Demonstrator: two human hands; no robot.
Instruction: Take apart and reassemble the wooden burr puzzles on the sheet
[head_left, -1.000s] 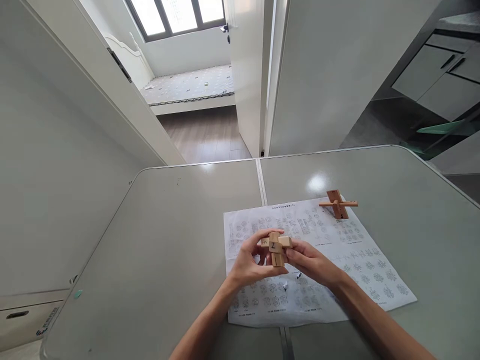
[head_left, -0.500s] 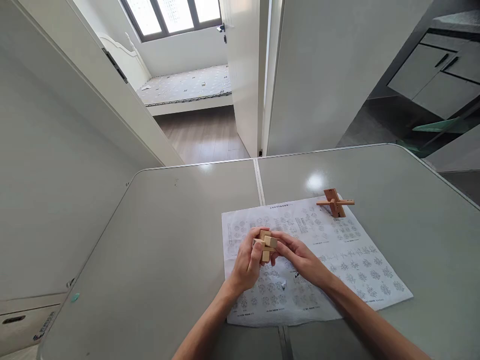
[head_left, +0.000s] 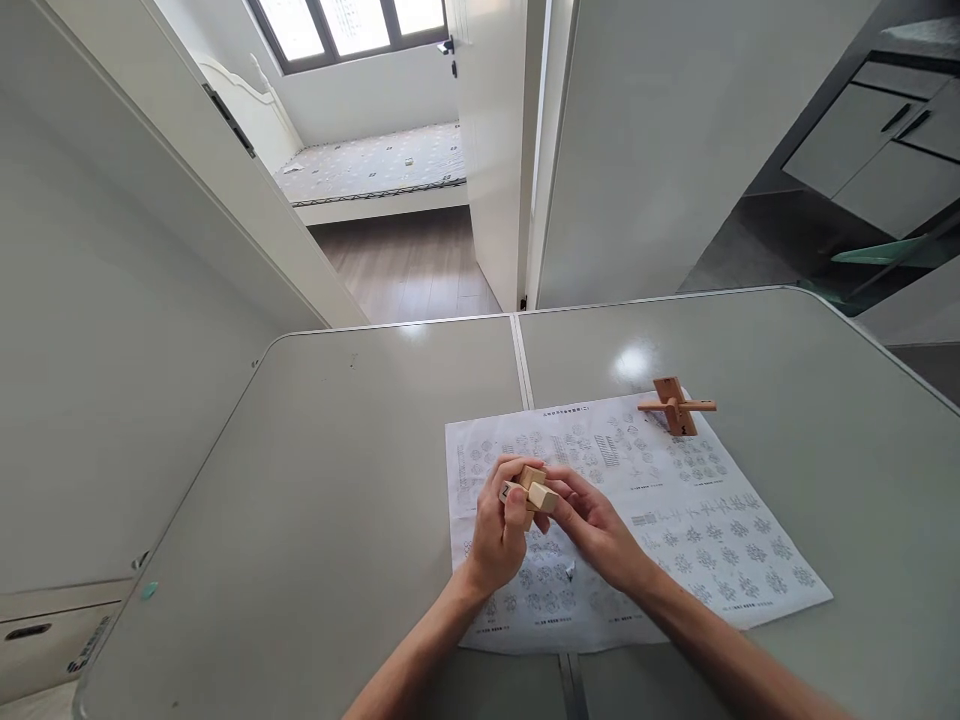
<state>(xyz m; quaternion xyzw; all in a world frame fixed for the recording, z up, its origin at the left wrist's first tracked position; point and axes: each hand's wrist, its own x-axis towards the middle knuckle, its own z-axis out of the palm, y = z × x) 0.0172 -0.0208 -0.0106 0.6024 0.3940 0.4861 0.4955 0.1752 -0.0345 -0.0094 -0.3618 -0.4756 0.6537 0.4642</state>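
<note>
Supporting the work: grey table (head_left: 337, 500), bearing a printed diagram sheet (head_left: 739, 500). Left hand (head_left: 496, 535) is curled in a grip; right hand (head_left: 604, 525) pinches with thumb and fingers, both towards nine o'clock of sheet centre. At two o'clock from them, a crossed wooden puzzle (head_left: 681, 424) stands, apparently finished. Held between both hands: wooden burr puzzle (head_left: 532, 477), pale block (head_left: 542, 497) protruding; judged partly assembled. Outstanding steps cannot be determined.

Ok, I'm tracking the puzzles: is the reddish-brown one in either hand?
No, the reddish-brown wooden puzzle stands apart, beyond the left hand and right hand.
</note>
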